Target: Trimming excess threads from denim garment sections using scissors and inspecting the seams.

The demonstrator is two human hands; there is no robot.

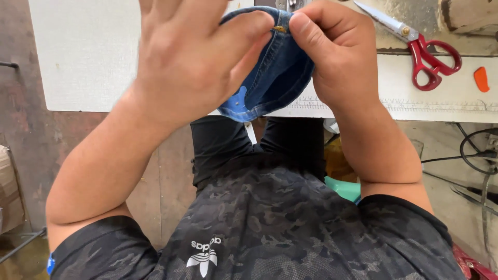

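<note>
Denim, a small blue piece (275, 78), is pinched between both hands above the near edge of the white table (88, 52). Left hand (192, 57) curls over its top; right hand (337, 52) clamps thumb and fingers on its seam. Red scissors (423, 49) lie just right.

1. A pale, textured worktable (88, 52) spans the top of the view, with a ruler strip printed along its front edge.
2. Below it lies a worn brownish concrete floor (31, 135).
3. Dark cables (474, 155) trail across the floor at right.
4. Daylight is soft and even.
</note>
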